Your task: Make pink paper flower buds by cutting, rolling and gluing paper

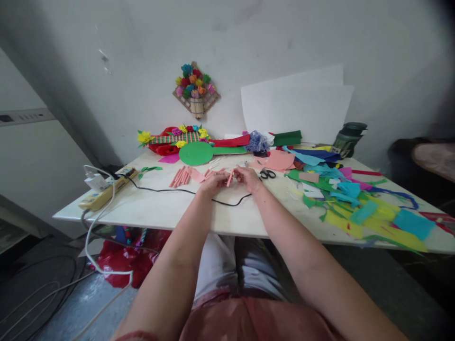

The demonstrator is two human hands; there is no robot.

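A small pink paper roll is held tilted between my two hands, above the table's middle. My left hand has its fingers closed at the roll's left side. On the other side, my right hand pinches the same roll, its fingertips partly hidden. Several similar pink rolls lie in a group left of my left hand. A flat pink paper piece rests beside them. Black-handled scissors lie just right of my right hand.
A black cable runs across the table below my hands from a power strip. Coloured paper scraps cover the right side. A green paddle-shaped piece and a flower-decorated item lie behind. A dark bottle stands back right.
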